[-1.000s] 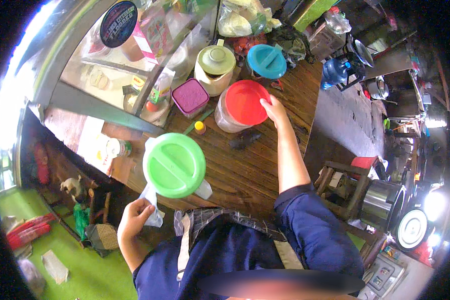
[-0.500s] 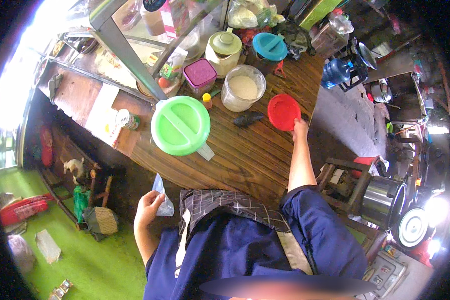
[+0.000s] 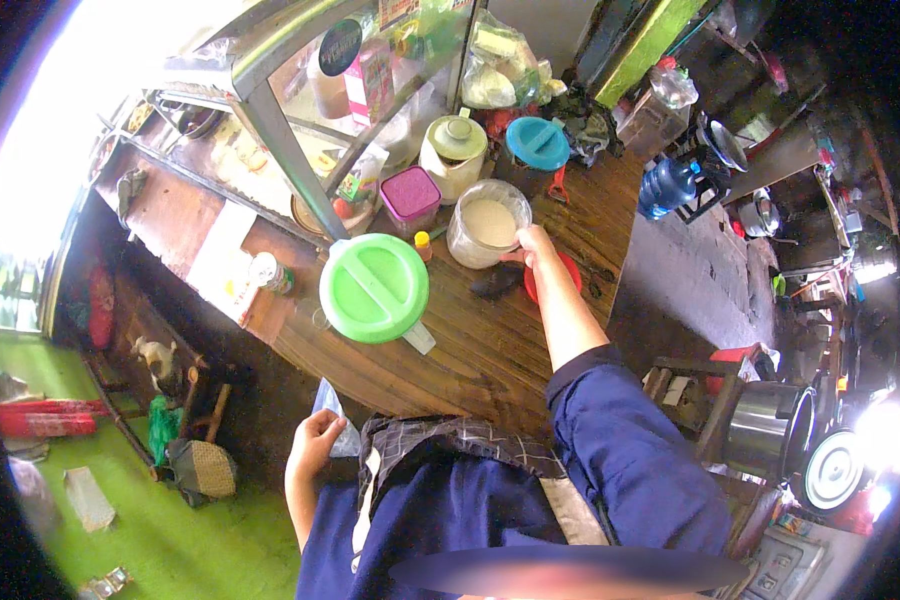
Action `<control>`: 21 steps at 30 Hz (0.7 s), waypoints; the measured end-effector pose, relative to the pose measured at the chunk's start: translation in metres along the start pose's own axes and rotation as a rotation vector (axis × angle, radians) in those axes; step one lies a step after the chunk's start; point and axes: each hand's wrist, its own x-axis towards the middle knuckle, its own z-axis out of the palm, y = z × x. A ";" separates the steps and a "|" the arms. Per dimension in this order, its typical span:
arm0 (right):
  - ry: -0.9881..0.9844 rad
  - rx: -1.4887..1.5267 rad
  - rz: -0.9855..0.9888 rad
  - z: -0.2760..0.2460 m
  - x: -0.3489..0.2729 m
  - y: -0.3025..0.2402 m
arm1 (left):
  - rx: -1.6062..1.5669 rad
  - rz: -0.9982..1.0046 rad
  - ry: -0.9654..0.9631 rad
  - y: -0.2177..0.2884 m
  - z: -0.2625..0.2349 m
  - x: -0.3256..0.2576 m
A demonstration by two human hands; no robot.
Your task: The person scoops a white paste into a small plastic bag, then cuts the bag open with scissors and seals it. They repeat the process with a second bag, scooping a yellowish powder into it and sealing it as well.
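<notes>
My left hand (image 3: pixel 315 441) is closed on a small clear plastic bag (image 3: pixel 344 436), low in front of the table's near edge. My right hand (image 3: pixel 533 247) reaches over the table to the right rim of a clear tub (image 3: pixel 470 250) of pale granules. Its fingers are bunched at that rim, and whatever they pinch is hidden. Beneath my right forearm lies a red round lid or dish (image 3: pixel 568 278), partly covered. A dark pointed object (image 3: pixel 497 283) rests between it and the tub. Left of these stands a pitcher with a light green lid (image 3: pixel 375 288).
Behind the tub stand a purple-lidded container (image 3: pixel 410 193), a cream jar (image 3: pixel 454 150) and a blue-lidded container (image 3: pixel 538 143). A small yellow-capped bottle (image 3: pixel 423 245) and a can (image 3: pixel 270 272) are farther left. A metal-framed glass case (image 3: pixel 290 150) rises at the back left.
My right hand has let go of the red lid or dish, which stays on the table, and moved left to the tub's rim. My left hand still holds the plastic bag. The view has shifted.
</notes>
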 end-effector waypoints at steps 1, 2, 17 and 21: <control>-0.018 0.124 0.007 -0.002 -0.007 0.002 | -0.027 -0.035 -0.015 -0.001 0.000 0.002; -0.006 0.246 0.006 -0.005 -0.016 0.003 | 0.029 -0.005 -0.019 -0.001 0.000 0.003; 0.122 0.161 0.115 -0.034 -0.248 0.072 | 0.246 0.204 -0.426 0.020 0.010 0.021; 0.243 0.436 0.168 0.013 -0.240 0.141 | 0.200 0.286 -0.351 0.004 0.022 0.031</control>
